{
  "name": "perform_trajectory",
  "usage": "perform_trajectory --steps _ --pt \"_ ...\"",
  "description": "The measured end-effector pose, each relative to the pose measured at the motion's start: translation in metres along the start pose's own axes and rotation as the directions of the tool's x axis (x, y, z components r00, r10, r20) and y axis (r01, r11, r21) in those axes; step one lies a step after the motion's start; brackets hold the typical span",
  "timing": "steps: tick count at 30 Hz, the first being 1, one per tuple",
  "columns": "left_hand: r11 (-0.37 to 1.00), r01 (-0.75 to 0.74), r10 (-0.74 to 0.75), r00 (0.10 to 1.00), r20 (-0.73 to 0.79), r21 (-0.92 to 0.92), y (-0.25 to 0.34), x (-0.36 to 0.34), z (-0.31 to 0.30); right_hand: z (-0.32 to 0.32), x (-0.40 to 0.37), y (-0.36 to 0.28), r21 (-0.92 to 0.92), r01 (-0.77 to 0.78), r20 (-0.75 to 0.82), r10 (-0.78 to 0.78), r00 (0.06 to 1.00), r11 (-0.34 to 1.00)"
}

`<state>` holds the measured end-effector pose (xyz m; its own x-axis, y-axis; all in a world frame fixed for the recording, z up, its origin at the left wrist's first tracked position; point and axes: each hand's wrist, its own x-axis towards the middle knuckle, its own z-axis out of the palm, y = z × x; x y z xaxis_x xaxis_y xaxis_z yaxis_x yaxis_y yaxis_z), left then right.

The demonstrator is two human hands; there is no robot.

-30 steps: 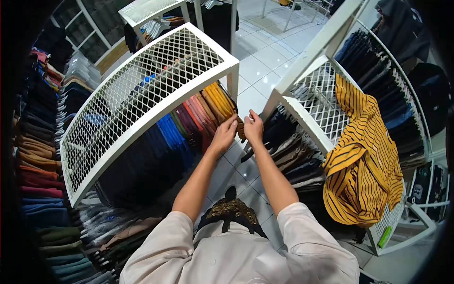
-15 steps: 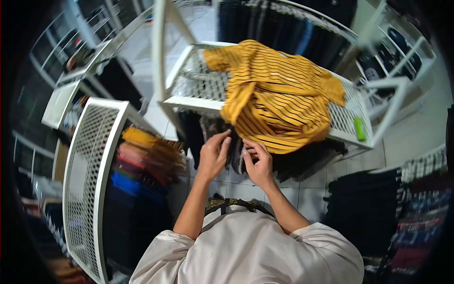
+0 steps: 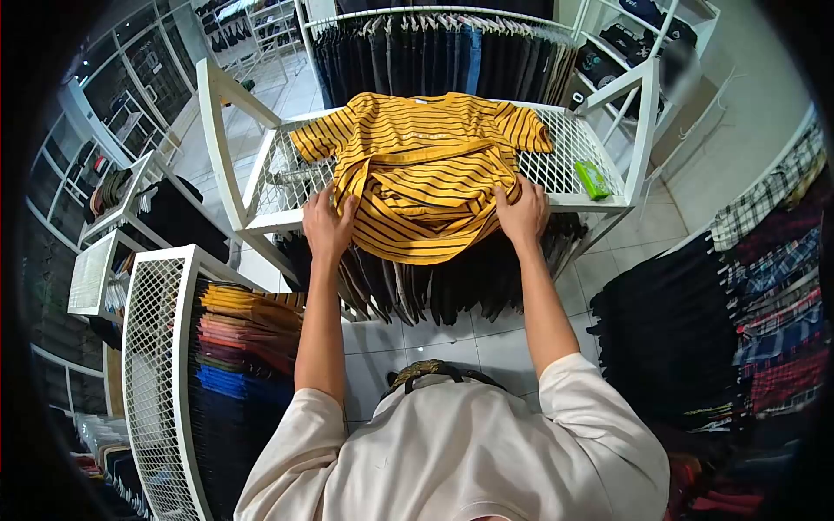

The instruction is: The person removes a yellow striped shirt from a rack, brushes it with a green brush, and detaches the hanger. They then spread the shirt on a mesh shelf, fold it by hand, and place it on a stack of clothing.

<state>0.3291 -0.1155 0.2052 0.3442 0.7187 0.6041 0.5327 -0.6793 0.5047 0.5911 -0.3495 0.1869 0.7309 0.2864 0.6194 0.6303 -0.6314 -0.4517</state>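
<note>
Striped shirt, sides pinched by left hand and right hand, both partly curled

Lettering on the shirt is too small to read.

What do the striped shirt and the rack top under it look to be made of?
Striped shirt: soft matte knit, likely cotton or a blend; it drapes in loose folds. Rack top: probably painted metal, white, with an open diamond mesh.
</note>
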Motion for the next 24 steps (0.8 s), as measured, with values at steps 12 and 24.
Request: perform_trajectory --steps 12,24 --pt "0.560 0.269 -0.205 0.961 0.184 -0.784 -0.065 -0.061 -0.033 -0.050 -0.053 0.096 0.822 -0.274 0.160 0.259 0.952 0.499" --pt "0.818 0.441 -0.436 0.894 0.102 -0.370 -0.029 -0.041 0.009 -0.023 -0.023 0.041 0.261 -0.252 0.143 0.221 0.965 0.932"
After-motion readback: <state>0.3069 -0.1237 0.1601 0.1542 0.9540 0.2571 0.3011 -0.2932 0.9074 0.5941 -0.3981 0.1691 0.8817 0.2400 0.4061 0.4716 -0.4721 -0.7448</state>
